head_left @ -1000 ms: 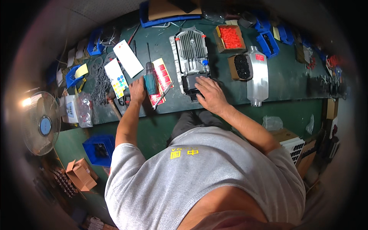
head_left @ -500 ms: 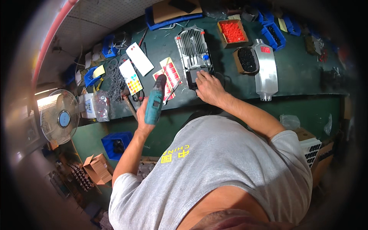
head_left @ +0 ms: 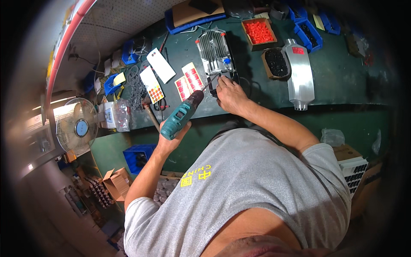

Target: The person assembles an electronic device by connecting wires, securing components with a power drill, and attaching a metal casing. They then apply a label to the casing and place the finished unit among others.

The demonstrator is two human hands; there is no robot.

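Left hand (head_left: 170, 136) fingers wrapped around teal cordless drill (head_left: 182, 115), bit angled at finned metal housing (head_left: 215, 57) on green worktop (head_left: 342, 81), right hand (head_left: 230, 95) fingers curled, pressing the housing's near end, red sticker sheets (head_left: 189, 81) just left

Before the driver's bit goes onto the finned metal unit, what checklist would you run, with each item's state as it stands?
1. Left hand grips the teal power screwdriver: ok.
2. Bit points at the finned metal unit: ok.
3. Right hand rests at the unit's near end, steadying it: ok.
4. Bit seated on a screw: cannot tell, too small.
5. Right-hand fingers away from the bit tip: not ok, they lie right beside it.
6. Unit lies flat on the green bench: ok.
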